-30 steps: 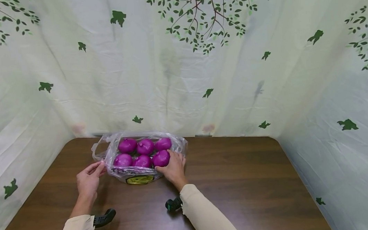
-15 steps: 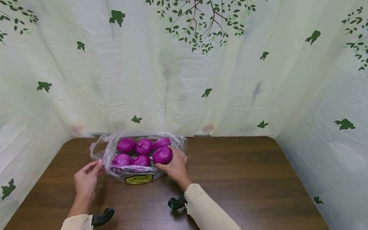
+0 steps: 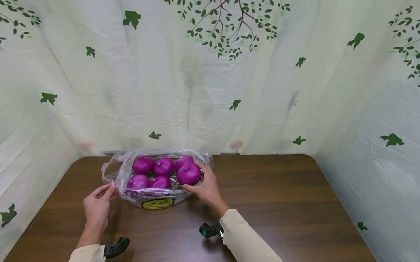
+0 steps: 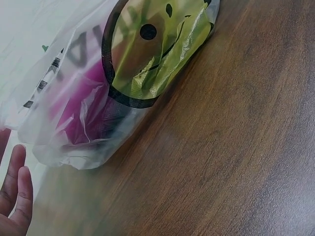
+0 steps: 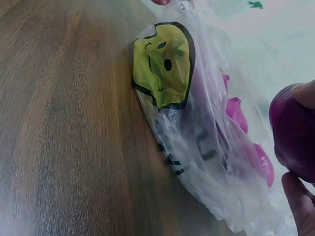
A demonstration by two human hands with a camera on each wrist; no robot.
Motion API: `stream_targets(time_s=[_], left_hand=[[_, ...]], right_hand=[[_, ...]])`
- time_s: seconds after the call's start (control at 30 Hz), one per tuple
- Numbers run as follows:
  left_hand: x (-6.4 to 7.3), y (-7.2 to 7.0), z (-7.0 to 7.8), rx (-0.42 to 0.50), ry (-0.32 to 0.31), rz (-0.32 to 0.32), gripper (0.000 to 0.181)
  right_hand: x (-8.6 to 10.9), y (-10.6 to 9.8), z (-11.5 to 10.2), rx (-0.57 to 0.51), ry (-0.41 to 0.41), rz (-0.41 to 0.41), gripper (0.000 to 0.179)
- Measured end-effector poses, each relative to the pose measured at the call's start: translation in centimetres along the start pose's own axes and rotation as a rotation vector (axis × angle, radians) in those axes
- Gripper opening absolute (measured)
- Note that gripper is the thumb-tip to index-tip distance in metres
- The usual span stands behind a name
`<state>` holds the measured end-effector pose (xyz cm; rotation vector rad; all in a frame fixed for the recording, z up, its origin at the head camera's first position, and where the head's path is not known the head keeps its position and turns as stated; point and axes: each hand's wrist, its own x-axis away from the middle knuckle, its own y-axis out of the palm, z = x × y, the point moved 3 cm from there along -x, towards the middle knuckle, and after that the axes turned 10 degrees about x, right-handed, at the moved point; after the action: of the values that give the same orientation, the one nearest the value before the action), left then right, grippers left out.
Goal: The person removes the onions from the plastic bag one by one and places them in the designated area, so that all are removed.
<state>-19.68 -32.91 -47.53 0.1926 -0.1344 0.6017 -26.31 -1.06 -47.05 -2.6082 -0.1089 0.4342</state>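
Note:
A clear plastic bag (image 3: pixel 129 196) with a yellow smiley print (image 3: pixel 158 204) lies open at the back of the table, and several red onions (image 3: pixel 163 166) sit in it in two rows. My left hand (image 3: pixel 98 206) pinches the bag's left edge by the handle. In the left wrist view some fingers (image 4: pixel 23 194) stand free beside the plastic. With thumb and fingers, my right hand (image 3: pixel 208 188) grips a red onion (image 3: pixel 189 174) at the bag's front right corner, raised above the others. The right wrist view shows this onion (image 5: pixel 291 135) apart from the bag's side.
The brown wooden table (image 3: pixel 278 206) extends to the right and toward me. A pale curtain (image 3: pixel 207 87) with leaf prints hangs right behind its back edge and along both sides. Black wrist mounts (image 3: pixel 117 248) stick out from both sleeves.
My right hand has lifted the front right onion out of its row and moved it slightly up and right. The left hand has barely moved, still pinching the bag.

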Motion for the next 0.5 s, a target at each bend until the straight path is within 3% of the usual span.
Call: stream_targets(time_s=[0.5], left_hand=[[-0.1,0.0,0.0,-0.003,0.015,-0.012,0.028]], right_hand=[[0.5,-3.0,1.2,-0.116,-0.054,-0.076,0.077]])
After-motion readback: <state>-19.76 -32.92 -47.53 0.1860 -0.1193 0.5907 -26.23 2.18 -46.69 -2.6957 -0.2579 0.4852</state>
